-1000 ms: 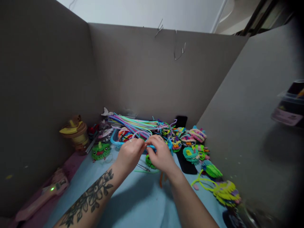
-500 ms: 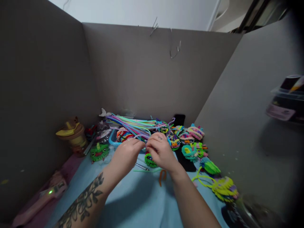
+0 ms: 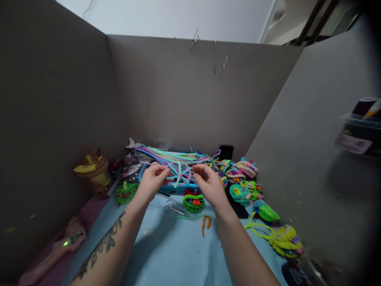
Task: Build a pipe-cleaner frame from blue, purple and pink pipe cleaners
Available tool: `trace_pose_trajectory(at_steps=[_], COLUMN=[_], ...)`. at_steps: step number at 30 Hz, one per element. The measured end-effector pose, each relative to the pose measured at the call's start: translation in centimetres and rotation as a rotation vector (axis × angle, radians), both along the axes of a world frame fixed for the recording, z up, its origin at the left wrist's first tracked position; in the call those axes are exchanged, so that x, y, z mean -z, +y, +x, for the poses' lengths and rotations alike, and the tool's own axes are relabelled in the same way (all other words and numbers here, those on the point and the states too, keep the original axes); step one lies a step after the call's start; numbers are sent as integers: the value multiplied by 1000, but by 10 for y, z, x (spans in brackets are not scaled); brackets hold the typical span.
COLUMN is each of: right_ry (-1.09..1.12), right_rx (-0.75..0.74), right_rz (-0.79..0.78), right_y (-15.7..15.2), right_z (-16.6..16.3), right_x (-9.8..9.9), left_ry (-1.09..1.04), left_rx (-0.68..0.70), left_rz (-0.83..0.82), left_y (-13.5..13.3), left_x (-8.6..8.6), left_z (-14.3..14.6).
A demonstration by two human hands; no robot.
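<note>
While the left hand and right hand pinch the stems at centre frame, these appear light, soft, bendable; best gripped at outer edges.

Fingers cover part of the looped pipe cleaners; the right edge cuts off the box; a near-right shiny thing is blurred.

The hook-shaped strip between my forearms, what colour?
The hook-shaped strip is orange; the head view shows it.
</note>
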State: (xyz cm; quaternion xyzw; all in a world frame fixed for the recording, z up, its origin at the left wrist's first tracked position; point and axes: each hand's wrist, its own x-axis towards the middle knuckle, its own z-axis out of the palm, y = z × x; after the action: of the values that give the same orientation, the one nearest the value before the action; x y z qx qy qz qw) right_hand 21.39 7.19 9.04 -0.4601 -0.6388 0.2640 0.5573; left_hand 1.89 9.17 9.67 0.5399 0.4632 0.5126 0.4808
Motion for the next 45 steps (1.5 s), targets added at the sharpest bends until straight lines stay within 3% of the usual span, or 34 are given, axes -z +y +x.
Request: trace_pose_trajectory(at_steps=[4, 7, 12, 15, 19, 23, 28, 45], right_ry=[-78, -154, -211, -243, -391, -529, -601, -535], right_rx=[29, -32, -145, -116, -61, -43, 0, 30], right_rz=[98, 144, 8, 11, 142, 231, 299, 151], right_y=[-2, -5, -9, -10, -11, -9, -9, -8], right_z=[2, 4, 0, -4, -7, -9, -11, -10], right_x=[-4, -7, -9, -8, -6, -1, 0, 4], left_ry=[60, 181, 368, 508, 696, 787, 806, 778], left_rx=[66, 167, 285, 261, 132, 103, 103, 50], left_rz=[-14, 46, 164, 326, 577, 707, 730, 619], left_y=[-4, -8, -10, -10, -10, -9, -11, -8], left_x=[-5, -7, -3, 1, 5, 7, 6, 8], left_z=[2, 3, 4, 5, 6, 5, 3, 3])
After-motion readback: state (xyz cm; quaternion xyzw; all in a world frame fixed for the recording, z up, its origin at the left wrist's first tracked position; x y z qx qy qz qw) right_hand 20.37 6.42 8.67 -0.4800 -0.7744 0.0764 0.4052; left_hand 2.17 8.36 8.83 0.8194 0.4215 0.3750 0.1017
